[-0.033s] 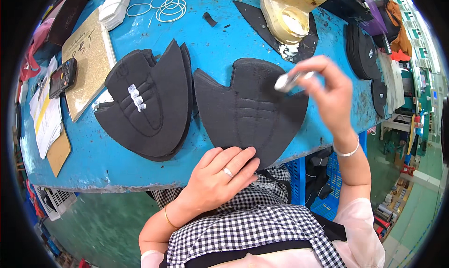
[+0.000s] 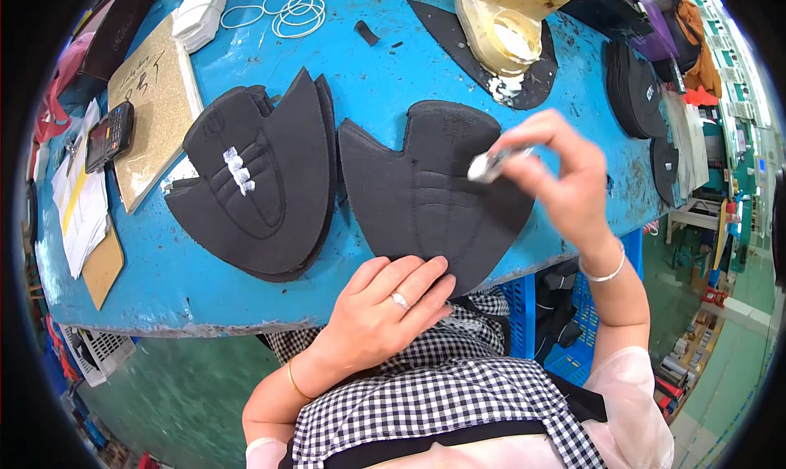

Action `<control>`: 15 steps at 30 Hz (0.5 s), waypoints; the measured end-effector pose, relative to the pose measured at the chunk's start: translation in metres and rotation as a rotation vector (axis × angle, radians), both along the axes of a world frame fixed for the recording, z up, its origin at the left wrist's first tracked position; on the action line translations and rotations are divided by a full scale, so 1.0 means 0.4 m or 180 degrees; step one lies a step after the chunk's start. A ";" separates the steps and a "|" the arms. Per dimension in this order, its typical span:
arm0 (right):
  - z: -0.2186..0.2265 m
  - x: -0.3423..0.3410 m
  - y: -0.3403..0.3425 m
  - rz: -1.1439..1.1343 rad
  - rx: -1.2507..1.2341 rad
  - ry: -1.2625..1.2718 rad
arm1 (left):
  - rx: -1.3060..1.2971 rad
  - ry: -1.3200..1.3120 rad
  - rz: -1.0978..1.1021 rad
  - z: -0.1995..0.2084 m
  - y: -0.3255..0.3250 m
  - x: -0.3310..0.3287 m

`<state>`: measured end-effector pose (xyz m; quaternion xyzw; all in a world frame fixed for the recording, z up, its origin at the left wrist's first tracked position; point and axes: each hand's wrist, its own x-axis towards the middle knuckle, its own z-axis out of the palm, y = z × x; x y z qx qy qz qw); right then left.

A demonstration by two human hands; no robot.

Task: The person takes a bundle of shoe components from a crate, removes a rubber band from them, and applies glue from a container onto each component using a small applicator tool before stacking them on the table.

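Note:
A stack of black shoe upper pieces (image 2: 434, 215), notched at the upper left and stitched in the middle, lies before me. My left hand (image 2: 389, 305) rests on its near edge, fingers stretched flat and holding nothing. Above its right part, my right hand (image 2: 565, 174) pinches a small white-tipped brush (image 2: 485, 167), blurred, its tip over the stitched middle; contact with the surface I cannot tell. To the left lies a second stack of black upper pieces (image 2: 307, 182) bearing a white glue smear (image 2: 239, 171).
A glue-crusted pale container (image 2: 495, 55) stands on a black piece (image 2: 442, 35) at the back. At left are a keypad device (image 2: 110, 137), a gold book (image 2: 155, 100) and papers (image 2: 80, 199). More black pieces (image 2: 630, 92) lie at right; a blue crate (image 2: 577, 338) sits below the table.
My right hand has moved a little left and toward me with the brush, from the right side of the black stack to nearer its middle. My left hand stays in place.

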<state>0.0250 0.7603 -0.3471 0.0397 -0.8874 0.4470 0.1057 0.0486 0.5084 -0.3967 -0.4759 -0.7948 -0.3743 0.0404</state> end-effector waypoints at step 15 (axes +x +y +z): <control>-0.037 0.018 -0.047 0.0531 0.1082 0.0725 | -0.0104 -0.0066 -0.0073 0.035 0.025 -0.014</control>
